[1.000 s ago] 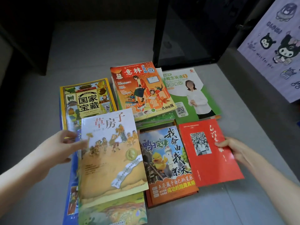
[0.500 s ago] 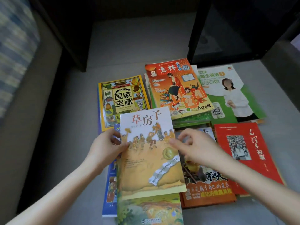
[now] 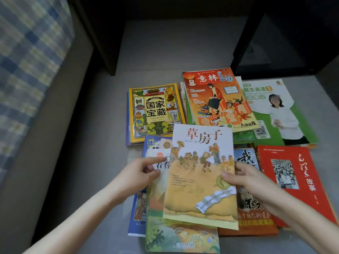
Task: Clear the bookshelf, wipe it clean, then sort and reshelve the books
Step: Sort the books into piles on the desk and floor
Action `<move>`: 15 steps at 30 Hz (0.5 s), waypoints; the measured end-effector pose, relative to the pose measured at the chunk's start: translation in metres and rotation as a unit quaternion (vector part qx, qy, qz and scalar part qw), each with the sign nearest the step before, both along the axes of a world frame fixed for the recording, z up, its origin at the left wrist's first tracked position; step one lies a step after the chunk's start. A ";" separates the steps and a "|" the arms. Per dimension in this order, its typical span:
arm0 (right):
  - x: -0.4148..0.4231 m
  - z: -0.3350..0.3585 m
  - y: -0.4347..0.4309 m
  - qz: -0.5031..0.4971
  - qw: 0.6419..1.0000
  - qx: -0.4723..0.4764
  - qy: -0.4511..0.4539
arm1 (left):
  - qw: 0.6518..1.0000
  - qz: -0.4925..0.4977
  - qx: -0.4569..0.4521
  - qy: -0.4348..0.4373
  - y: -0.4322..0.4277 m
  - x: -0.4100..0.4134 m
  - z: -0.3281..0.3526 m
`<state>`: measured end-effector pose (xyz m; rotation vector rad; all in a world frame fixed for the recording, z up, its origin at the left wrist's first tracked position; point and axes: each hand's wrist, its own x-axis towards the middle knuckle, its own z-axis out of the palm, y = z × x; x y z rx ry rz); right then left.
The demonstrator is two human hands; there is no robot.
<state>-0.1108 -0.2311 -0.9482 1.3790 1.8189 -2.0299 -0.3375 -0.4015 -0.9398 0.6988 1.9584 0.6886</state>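
Head view: right hand [image 3: 245, 178] pinches the tan book [image 3: 200, 173] by its right edge, apparently to sort it off the near pile; left hand [image 3: 143, 173], fingers relaxed, steadies the book beneath [image 3: 179, 233].

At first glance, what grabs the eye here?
A tan book lies tilted atop the centre pile, the right hand pinching its right edge and the left hand resting on the pile at its left. A red book lies at right, an orange magazine behind.
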 end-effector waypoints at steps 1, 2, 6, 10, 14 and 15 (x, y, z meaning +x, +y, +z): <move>0.003 0.002 0.002 -0.043 0.998 -0.035 0.016 | 0.999 0.032 0.007 0.010 0.001 0.000 -0.001; 0.008 0.002 0.005 -0.084 0.993 -0.070 0.039 | 0.997 0.068 0.009 0.021 0.001 0.000 -0.002; 0.036 -0.003 0.023 -0.197 0.968 -0.094 0.121 | 0.987 0.153 -0.031 0.026 0.000 0.001 -0.003; 0.056 -0.010 0.017 -0.227 0.932 -0.225 0.173 | 0.984 0.175 -0.043 0.013 -0.003 0.007 -0.002; 0.058 -0.023 0.004 -0.231 0.945 -0.189 0.133 | 0.982 0.175 -0.065 -0.023 -0.009 0.011 -0.007; 0.052 -0.025 -0.002 -0.212 0.949 -0.176 0.152 | 0.980 0.181 -0.063 -0.044 -0.012 0.012 -0.010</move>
